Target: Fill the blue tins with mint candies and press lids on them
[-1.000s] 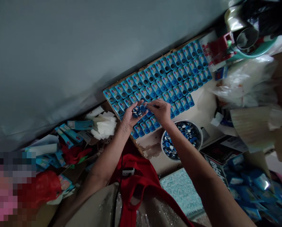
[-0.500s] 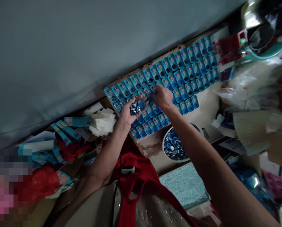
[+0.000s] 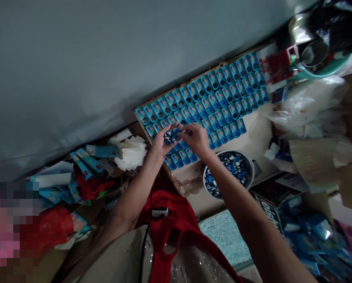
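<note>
My left hand (image 3: pixel 160 144) is cupped palm up, holding several small round blue-and-silver caps (image 3: pixel 169 136). My right hand (image 3: pixel 198 138) meets it from the right, thumb and fingertips pinched on one blue cap at the edge of the palm. Beneath and beyond both hands, blue printed packs (image 3: pixel 207 103) lie in slanting rows on a board. Some packs have a bright blue disc in their round recess, others a dark one. A round metal bowl (image 3: pixel 253 173) full of the same caps stands near my right forearm, which hides part of it.
A grey wall (image 3: pixel 105 59) rises behind the board. White papers (image 3: pixel 131 155) and blue boxes (image 3: pixel 101 151) are piled at left. Clear plastic bags (image 3: pixel 317 102), a teal basin (image 3: pixel 326 72) and a black box (image 3: pixel 267 204) crowd the right. A tray of pale blue granules (image 3: pixel 225 236) sits in front.
My right hand has drawn back from the packs to the caps in my left palm. The left hand stays cupped in nearly the same place. The view has shifted slightly.
</note>
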Action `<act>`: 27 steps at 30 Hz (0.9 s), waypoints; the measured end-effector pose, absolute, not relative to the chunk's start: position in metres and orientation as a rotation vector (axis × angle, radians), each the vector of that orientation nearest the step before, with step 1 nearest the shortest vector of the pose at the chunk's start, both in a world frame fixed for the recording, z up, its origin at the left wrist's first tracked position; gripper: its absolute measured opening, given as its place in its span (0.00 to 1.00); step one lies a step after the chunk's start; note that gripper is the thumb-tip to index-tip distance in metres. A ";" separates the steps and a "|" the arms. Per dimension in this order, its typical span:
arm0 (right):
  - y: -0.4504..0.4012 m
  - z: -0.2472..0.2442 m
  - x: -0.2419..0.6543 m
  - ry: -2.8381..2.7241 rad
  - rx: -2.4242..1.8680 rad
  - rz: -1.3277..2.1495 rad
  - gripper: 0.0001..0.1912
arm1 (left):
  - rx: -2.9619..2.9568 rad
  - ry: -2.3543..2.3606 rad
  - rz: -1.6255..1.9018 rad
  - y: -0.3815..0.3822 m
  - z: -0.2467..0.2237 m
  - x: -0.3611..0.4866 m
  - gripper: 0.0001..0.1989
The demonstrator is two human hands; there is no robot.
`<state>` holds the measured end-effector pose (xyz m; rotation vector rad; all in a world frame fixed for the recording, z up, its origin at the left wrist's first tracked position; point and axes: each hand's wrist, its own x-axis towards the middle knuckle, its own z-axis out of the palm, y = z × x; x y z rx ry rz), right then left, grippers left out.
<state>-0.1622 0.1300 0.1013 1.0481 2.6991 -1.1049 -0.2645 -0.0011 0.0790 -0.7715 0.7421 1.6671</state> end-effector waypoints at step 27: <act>0.176 0.081 -0.223 2.435 1.193 -0.521 0.11 | -0.753 0.713 1.754 -0.011 0.071 -0.298 0.13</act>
